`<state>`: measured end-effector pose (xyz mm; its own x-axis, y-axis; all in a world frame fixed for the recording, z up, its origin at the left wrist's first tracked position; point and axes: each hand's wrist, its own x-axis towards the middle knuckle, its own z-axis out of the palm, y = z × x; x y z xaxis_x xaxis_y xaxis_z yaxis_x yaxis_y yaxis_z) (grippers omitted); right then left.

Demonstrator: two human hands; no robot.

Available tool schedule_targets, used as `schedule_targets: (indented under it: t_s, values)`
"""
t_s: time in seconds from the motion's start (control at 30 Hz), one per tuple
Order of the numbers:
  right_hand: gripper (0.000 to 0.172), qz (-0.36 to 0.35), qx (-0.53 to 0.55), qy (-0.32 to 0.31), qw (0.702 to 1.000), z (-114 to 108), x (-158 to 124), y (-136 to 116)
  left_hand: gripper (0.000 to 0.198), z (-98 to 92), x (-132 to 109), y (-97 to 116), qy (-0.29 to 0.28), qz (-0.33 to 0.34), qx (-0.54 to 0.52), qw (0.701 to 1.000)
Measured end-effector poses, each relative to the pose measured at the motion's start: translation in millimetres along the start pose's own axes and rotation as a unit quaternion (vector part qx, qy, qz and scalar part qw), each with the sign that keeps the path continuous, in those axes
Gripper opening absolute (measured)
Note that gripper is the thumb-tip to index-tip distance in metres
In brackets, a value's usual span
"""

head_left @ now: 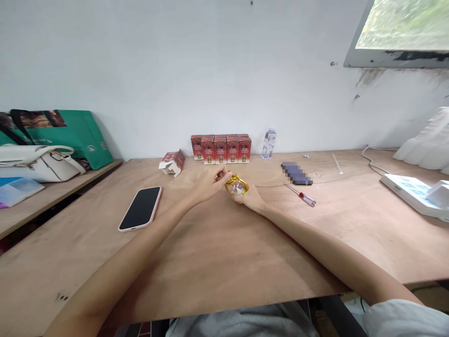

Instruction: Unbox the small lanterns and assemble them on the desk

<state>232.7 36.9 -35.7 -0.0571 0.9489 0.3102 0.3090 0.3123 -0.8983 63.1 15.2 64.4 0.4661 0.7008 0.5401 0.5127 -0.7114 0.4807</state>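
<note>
A small gold-framed clear globe ornament (237, 188) is held just above the middle of the table, with something white visible inside it. My left hand (213, 181) pinches its gold top end, fingers curled. My right hand (253, 200) grips the lower right side of the gold frame, the thumb along its near edge. Behind my hands stand several red printed boxes (220, 150) in rows against the wall. One more red box (173, 162) lies on its side with its white flaps open, to the left of the rows.
On the wooden table (196, 271) lie a phone (141, 208) at left, a screwdriver (306, 198) and a dark blurred-out slab (296, 173) at right. A clear bottle (269, 143) stands near the wall. A white power strip (409, 191) is far right; bags (87, 135) sit far left.
</note>
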Motion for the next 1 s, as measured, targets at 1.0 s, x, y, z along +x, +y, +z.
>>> schedule_targets:
  t_s: [1.0]
  values:
    - [0.033, -0.095, -0.013, -0.134, 0.986, 1, -16, -13, 0.035, 1.0, 1, -6, -0.083, -0.075, -0.115, 0.987]
